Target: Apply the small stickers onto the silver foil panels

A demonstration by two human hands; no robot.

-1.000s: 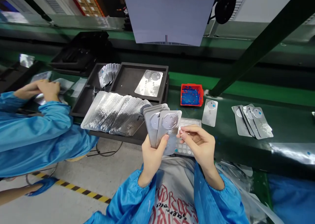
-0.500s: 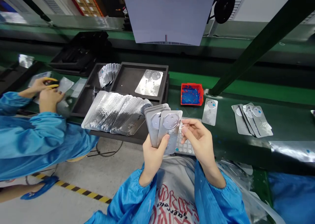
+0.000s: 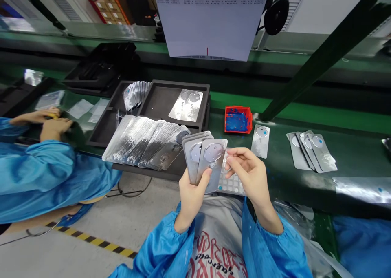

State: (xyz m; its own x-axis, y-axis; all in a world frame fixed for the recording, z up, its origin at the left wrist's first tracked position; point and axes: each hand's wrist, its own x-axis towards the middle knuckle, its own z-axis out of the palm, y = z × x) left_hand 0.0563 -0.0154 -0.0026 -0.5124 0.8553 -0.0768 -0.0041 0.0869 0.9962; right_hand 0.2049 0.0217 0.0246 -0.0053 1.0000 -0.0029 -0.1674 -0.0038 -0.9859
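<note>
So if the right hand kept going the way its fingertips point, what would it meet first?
The right hand points left, fingertips at the edge of the front plate of the fanned stack in the left hand. It would probably meet that plate first; whether they touch is unclear.

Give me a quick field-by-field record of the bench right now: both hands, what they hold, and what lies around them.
left hand: grips a fanned stack of silver plates, thumb on the front plate
right hand: fingertips pinched at the front plate's right edge; whether they hold anything is too small to tell
under hands: pale gridded tray
black tray: long fanned row of plates, one plate lying flat
red bin: blue contents
green bench: single plate, small overlapping pile
far left: co-worker's hands, blue sleeves
</note>
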